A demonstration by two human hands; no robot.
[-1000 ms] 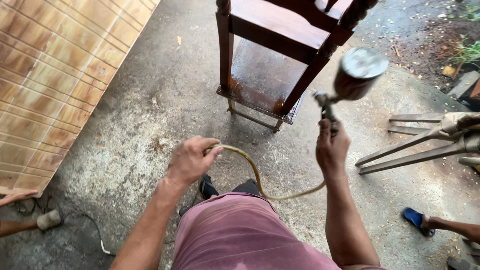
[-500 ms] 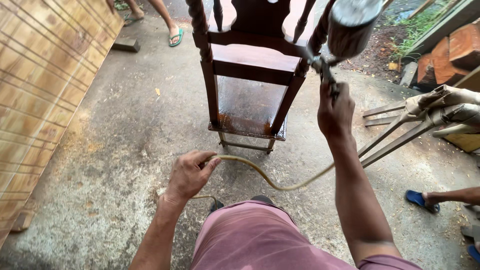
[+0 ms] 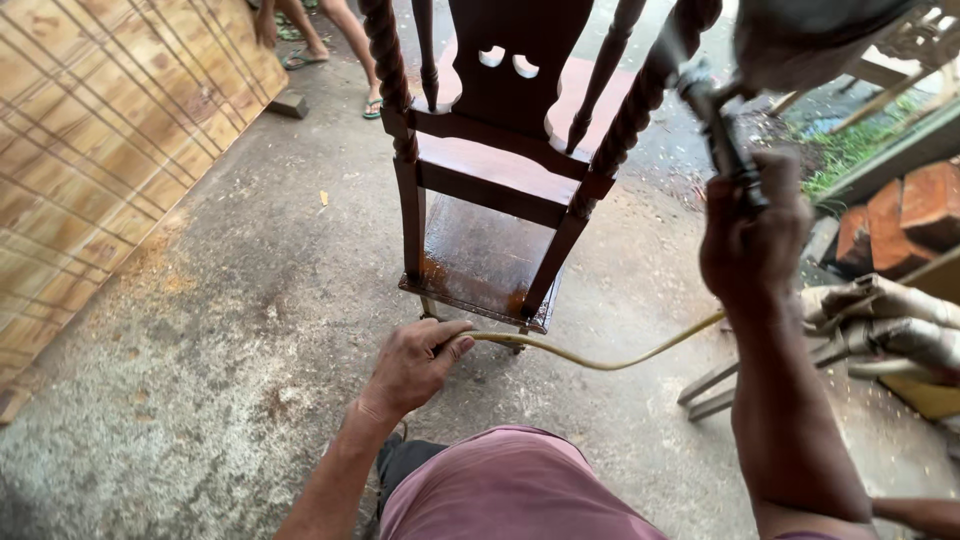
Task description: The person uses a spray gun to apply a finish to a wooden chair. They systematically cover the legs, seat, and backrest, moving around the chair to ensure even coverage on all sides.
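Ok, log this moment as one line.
left hand: grips yellow hose | right hand: holds spray gun raised | target: dark wooden chair | floor: concrete

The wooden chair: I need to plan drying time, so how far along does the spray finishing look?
Looks done: the chair has a dark, glossy, wet-looking seat and lower shelf. In hand: the right hand holds a spray gun up near the twisted back post, while the left hand holds the yellowish hose. Left: I can't tell how much of the upper back is coated, and the far side is hidden.

Raised spray gun (image 3: 725,140), yellow hose (image 3: 590,357) trailing low.
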